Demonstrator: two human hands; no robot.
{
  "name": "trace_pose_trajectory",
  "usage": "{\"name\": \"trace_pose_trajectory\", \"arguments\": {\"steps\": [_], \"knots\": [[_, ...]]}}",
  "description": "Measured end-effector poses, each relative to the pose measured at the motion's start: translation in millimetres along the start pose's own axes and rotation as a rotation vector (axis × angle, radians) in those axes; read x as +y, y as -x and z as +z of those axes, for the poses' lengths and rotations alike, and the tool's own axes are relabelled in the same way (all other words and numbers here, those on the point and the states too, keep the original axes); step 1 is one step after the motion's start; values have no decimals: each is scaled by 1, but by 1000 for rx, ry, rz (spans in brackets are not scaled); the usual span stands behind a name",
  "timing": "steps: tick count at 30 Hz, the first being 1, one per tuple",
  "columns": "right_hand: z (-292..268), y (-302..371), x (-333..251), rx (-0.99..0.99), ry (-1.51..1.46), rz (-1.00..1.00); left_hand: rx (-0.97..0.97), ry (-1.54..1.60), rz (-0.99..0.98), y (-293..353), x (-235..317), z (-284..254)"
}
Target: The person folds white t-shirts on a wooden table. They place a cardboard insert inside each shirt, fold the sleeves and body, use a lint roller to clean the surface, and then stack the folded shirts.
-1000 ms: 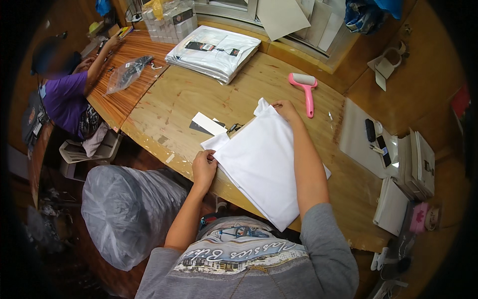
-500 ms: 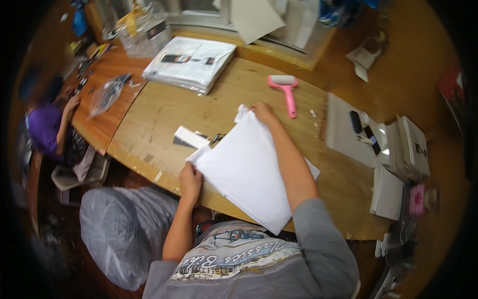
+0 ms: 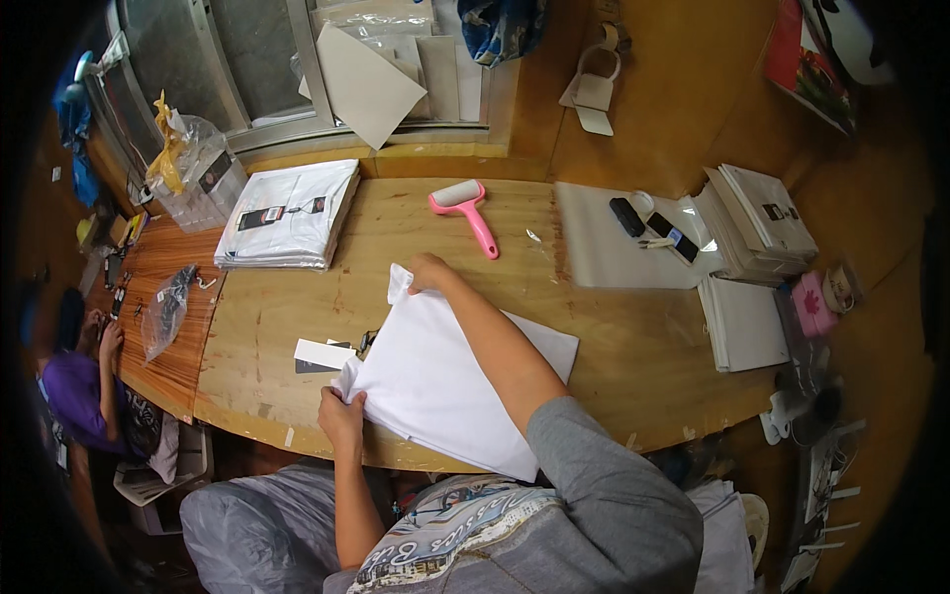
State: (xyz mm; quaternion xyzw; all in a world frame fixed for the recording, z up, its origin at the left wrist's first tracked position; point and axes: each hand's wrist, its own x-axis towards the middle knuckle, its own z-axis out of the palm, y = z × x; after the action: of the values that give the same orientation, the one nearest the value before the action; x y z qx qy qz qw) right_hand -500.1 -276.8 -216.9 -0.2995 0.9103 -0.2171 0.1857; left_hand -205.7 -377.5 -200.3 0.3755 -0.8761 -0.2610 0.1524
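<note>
A folded white garment (image 3: 445,366) lies slantwise on the wooden table in front of me, its lower corner at the near edge. My left hand (image 3: 342,421) is closed on its left corner, thumb on top. At its far corner, my right hand (image 3: 428,273) grips a bunched bit of the cloth, and that forearm crosses over the garment. Between the two hands, a white hang tag (image 3: 324,353) with a dark one partly under it sticks out past the garment's edge. A small dark cord or clip (image 3: 367,341) lies beside them.
A pink lint roller (image 3: 479,230) lies beyond the garment. Bagged white garments (image 3: 287,216) are stacked at the far left. On the right are a phone (image 3: 673,238), a dark case (image 3: 626,217) and white packets (image 3: 747,322). A person in purple (image 3: 79,396) sits at the left.
The whole view has turned, so the table sits straighter and more of the window and wall shows. Both hands keep their hold on the garment's corners.
</note>
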Motion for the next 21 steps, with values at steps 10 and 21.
{"name": "trace_pose_trajectory", "arguments": {"steps": [10,21], "knots": [[-189,125,-58,802,-409,-259,568,443,558,-66,104,-80],[-86,288,27,636,-148,-593,20,253,976,-25,62,-78]]}}
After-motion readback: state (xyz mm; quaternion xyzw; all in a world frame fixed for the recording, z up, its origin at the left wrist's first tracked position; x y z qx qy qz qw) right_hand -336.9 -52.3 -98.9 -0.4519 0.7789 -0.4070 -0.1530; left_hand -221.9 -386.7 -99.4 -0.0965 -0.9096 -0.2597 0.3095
